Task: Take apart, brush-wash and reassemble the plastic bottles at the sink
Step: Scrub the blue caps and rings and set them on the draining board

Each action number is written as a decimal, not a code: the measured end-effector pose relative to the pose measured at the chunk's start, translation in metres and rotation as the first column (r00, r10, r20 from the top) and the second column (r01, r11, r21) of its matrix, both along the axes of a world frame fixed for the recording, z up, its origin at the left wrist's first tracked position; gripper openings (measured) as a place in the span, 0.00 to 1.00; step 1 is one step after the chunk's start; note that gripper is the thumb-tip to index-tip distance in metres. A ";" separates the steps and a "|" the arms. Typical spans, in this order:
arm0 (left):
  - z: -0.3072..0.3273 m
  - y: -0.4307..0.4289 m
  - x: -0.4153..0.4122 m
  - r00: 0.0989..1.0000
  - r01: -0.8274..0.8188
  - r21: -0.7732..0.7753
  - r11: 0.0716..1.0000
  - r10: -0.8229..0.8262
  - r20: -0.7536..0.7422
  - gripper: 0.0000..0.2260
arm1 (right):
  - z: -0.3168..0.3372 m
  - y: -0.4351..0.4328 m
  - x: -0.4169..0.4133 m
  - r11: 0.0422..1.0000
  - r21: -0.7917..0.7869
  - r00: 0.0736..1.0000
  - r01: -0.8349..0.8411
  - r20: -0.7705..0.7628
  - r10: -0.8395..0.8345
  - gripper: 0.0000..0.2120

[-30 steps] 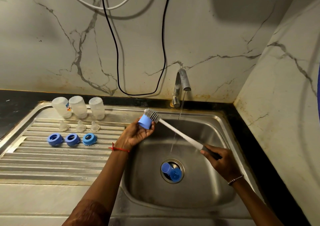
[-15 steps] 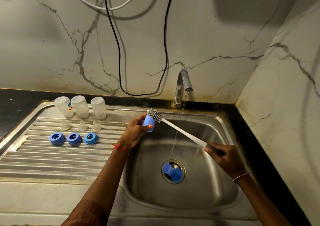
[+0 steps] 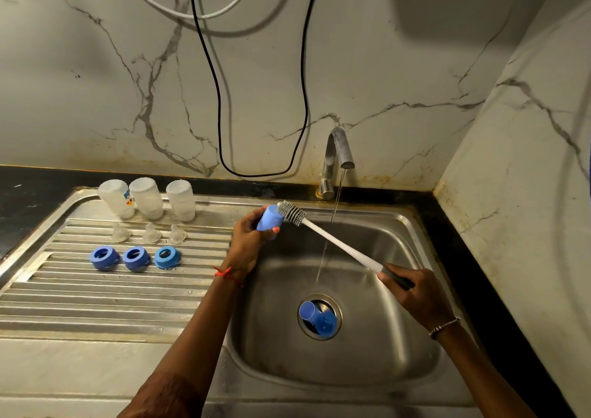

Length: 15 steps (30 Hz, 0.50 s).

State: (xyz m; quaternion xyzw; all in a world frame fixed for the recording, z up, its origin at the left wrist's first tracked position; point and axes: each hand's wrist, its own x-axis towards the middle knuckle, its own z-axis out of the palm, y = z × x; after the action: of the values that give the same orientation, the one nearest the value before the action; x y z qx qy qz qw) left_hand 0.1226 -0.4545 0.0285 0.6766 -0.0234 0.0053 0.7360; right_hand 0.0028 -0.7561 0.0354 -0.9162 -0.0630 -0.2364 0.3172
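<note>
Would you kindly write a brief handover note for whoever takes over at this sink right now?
Left hand holds a blue cap; right hand holds the brush by its handle, bristles at the cap's mouth. Tap running.
On the drainboard: three bottles upside down, three clear teats, three blue rings, all apart. More blue caps lie in the sink drain.
Left: finish this cap, brush those in the drain, reassemble.

Left of the stainless steel sink basin (image 3: 367, 353) lies the ribbed steel drainboard (image 3: 96, 305). It carries three rows: three translucent plastic bottles (image 3: 147, 198) at the back, three clear teats (image 3: 152, 234) before them, and three blue screw rings (image 3: 136, 258) frontmost. Behind the basin stands the curved metal tap (image 3: 335, 155). In the basin's drain lie blue plastic caps (image 3: 315, 318). Over the basin's back left corner the left hand (image 3: 246, 241) holds a blue cylindrical cap (image 3: 269, 218), with the head of the white-handled bottle brush (image 3: 335, 241) against its end. The right hand (image 3: 419, 296) grips the brush's handle over the basin's right side.
</note>
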 end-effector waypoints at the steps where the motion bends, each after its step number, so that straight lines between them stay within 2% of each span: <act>1: 0.000 -0.001 -0.001 1.000 -0.006 -0.009 1.000 0.006 -0.003 0.20 | -0.001 -0.001 -0.001 1.000 -0.001 1.000 -0.003 0.005 0.003 0.18; 2: 0.000 -0.002 -0.001 1.000 -0.002 -0.012 1.000 0.002 -0.007 0.20 | -0.002 -0.001 -0.003 1.000 0.006 1.000 -0.019 0.018 0.018 0.17; 6: 0.000 -0.009 -0.004 0.998 0.064 -0.017 0.998 -0.065 -0.020 0.18 | 0.002 0.006 -0.004 0.997 -0.015 0.997 -0.077 0.012 0.077 0.30; 8: 0.000 -0.012 -0.005 0.998 0.062 -0.023 0.998 -0.063 -0.028 0.18 | 0.003 0.010 -0.002 0.998 -0.059 0.999 -0.026 0.024 0.027 0.27; 10: 0.000 -0.011 -0.004 0.998 0.061 0.000 0.998 -0.061 -0.029 0.17 | 0.004 0.012 0.000 0.998 -0.065 0.999 0.018 0.033 -0.016 0.21; 12: 0.000 -0.009 -0.001 0.997 0.081 0.042 0.996 -0.081 -0.016 0.19 | 0.005 0.015 0.000 1.000 -0.015 1.000 -0.001 0.000 0.001 0.19; 15: 0.003 -0.008 -0.001 0.996 0.086 0.163 0.983 -0.091 0.025 0.21 | 0.002 0.017 -0.004 0.981 0.186 0.989 -0.057 -0.120 0.080 0.22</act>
State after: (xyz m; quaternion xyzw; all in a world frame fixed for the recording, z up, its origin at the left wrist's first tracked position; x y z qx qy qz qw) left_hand 0.1213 -0.4623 0.0314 0.7320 -0.0658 -0.0183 0.6778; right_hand -0.0015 -0.7387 0.0379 -0.8939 -0.0522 -0.1712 0.4110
